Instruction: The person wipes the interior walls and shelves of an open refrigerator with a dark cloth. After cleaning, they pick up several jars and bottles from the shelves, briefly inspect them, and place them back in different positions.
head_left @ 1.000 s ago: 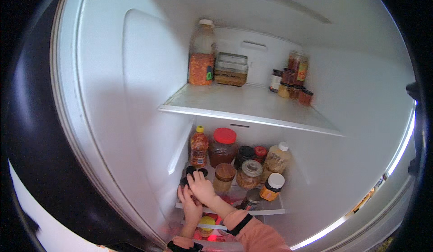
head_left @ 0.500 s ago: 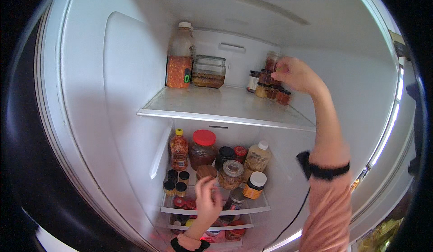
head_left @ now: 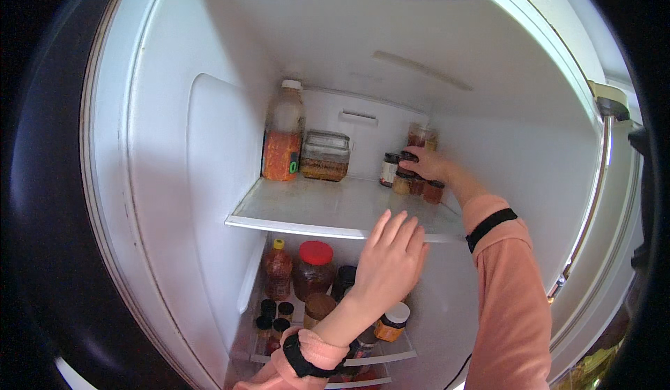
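Note:
My right hand point(head_left: 427, 164) reaches into the right back corner of the upper fridge shelf. Its fingers close over a small dark jar point(head_left: 410, 158) in a cluster of little jars, partly covering it. Around it stand a black-lidded jar with a pale label point(head_left: 389, 174), a yellowish jar point(head_left: 402, 183) and a reddish jar point(head_left: 433, 193). A taller stack rises behind, topped by a reddish glass jar point(head_left: 418, 136). My left hand point(head_left: 391, 261) is open, fingers stretched upward, holding nothing. It hovers before the upper shelf's front edge and hides jars on the shelf below.
On the upper shelf point(head_left: 328, 198) stand a large bottle of orange-red contents point(head_left: 281, 154) and a square glass jar point(head_left: 326, 161). Lower down are a red-lidded jar point(head_left: 314, 271), a yellow-capped bottle point(head_left: 278, 276) and a white-lidded jar point(head_left: 392, 324). The fridge wall point(head_left: 516, 153) bounds the right.
The view has tilted upward and shifted. My right hand has come lower, onto the small jars. The left hand has risen toward the upper shelf's edge with its fingers straightened.

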A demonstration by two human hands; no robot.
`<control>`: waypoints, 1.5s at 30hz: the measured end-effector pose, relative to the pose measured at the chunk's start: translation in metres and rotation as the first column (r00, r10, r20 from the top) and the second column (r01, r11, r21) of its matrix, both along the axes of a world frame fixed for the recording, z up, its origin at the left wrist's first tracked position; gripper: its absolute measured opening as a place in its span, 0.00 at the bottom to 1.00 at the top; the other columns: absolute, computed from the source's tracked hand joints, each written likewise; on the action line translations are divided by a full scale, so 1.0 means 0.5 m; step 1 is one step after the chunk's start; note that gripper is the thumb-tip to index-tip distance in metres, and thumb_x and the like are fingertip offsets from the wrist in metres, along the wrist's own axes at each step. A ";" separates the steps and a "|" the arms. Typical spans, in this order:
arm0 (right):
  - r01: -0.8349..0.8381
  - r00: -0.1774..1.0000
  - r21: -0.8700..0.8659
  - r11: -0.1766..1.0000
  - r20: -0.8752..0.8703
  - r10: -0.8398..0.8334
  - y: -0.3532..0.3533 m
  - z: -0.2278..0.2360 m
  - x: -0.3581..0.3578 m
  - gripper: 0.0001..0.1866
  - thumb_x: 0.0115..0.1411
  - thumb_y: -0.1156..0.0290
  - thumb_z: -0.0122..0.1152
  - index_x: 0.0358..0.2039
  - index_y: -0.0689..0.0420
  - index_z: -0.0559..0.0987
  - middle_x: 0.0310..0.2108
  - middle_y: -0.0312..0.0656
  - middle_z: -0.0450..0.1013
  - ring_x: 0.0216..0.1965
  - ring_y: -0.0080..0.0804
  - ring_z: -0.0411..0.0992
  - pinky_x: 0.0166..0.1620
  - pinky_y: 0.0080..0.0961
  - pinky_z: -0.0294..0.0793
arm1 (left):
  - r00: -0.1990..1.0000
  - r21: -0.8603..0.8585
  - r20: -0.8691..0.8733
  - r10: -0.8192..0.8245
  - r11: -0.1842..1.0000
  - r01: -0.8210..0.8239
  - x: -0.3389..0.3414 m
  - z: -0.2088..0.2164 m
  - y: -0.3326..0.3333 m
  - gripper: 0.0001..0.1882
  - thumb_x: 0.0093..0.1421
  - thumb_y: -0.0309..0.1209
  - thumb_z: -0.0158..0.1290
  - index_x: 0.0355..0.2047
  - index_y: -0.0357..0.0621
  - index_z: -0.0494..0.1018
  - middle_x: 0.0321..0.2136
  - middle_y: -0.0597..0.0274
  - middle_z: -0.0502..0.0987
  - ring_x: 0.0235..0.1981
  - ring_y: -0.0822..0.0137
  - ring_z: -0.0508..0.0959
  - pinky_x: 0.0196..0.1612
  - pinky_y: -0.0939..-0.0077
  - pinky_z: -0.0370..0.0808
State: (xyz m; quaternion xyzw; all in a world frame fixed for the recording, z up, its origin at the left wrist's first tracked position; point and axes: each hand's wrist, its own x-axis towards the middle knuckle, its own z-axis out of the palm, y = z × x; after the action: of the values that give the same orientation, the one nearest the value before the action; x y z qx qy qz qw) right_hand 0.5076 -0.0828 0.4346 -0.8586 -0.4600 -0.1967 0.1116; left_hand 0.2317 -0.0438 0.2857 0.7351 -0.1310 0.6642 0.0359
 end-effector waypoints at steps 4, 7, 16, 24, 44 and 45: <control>-0.053 0.997 0.235 0.971 0.069 0.037 0.003 -0.015 0.048 0.25 0.52 0.63 0.70 0.48 0.60 0.74 0.43 0.50 0.74 0.48 0.42 0.72 0.51 0.35 0.70 | 0.999 -0.038 -0.008 -0.054 0.998 0.053 0.025 -0.012 0.006 0.08 0.54 0.30 0.59 0.31 0.40 0.76 0.33 0.60 0.78 0.39 0.59 0.77 0.51 0.63 0.72; 0.008 0.997 0.327 0.945 0.064 -0.031 -0.002 -0.019 0.035 0.26 0.49 0.66 0.72 0.47 0.60 0.75 0.40 0.46 0.75 0.45 0.39 0.72 0.49 0.33 0.72 | 0.998 -0.069 -0.006 -0.060 0.996 0.059 0.030 -0.019 0.005 0.07 0.54 0.30 0.59 0.29 0.40 0.76 0.32 0.62 0.78 0.38 0.61 0.77 0.50 0.63 0.72; -0.428 0.717 0.220 0.876 -0.508 0.478 -0.134 0.072 -0.311 0.22 0.50 0.66 0.71 0.43 0.61 0.76 0.37 0.36 0.74 0.36 0.23 0.71 0.39 0.22 0.73 | 0.968 -0.273 0.186 -0.171 0.937 0.218 0.003 0.023 -0.022 0.45 0.57 0.39 0.60 0.63 0.26 0.49 0.41 0.36 0.77 0.44 0.45 0.77 0.47 0.59 0.73; -0.547 0.607 0.131 0.827 -0.619 0.499 -0.106 0.063 -0.302 0.37 0.56 0.41 0.61 0.52 0.61 0.72 0.46 0.43 0.72 0.47 0.30 0.72 0.52 0.29 0.74 | 0.871 -0.615 0.032 -0.491 0.677 0.404 -0.068 -0.008 0.007 0.28 0.57 0.32 0.60 0.54 0.30 0.66 0.34 0.48 0.80 0.34 0.63 0.82 0.38 0.71 0.77; 0.058 0.992 -0.050 0.997 -0.105 -0.063 -0.010 -0.052 -0.015 0.40 0.53 0.35 0.58 0.49 0.63 0.75 0.50 0.53 0.72 0.52 0.45 0.70 0.54 0.37 0.69 | 0.877 -0.793 -0.466 -0.117 0.495 -0.355 -0.143 -0.515 0.142 0.34 0.50 0.31 0.63 0.54 0.37 0.60 0.48 0.43 0.62 0.47 0.37 0.70 0.46 0.49 0.72; 0.070 0.994 -0.049 0.996 -0.080 -0.074 -0.011 -0.049 -0.018 0.38 0.54 0.37 0.58 0.47 0.62 0.76 0.49 0.52 0.73 0.51 0.44 0.71 0.52 0.36 0.69 | 0.871 -0.794 -0.480 -0.105 0.474 -0.380 -0.145 -0.528 0.148 0.33 0.50 0.31 0.63 0.54 0.37 0.60 0.48 0.43 0.62 0.47 0.37 0.70 0.46 0.49 0.72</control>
State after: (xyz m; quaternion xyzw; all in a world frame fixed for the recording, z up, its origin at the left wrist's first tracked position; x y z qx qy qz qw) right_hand 0.4989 -0.0880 0.4102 -0.8844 -0.4281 -0.1545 0.1031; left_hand 0.1594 0.0302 0.0218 0.7580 0.2981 0.4406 0.3773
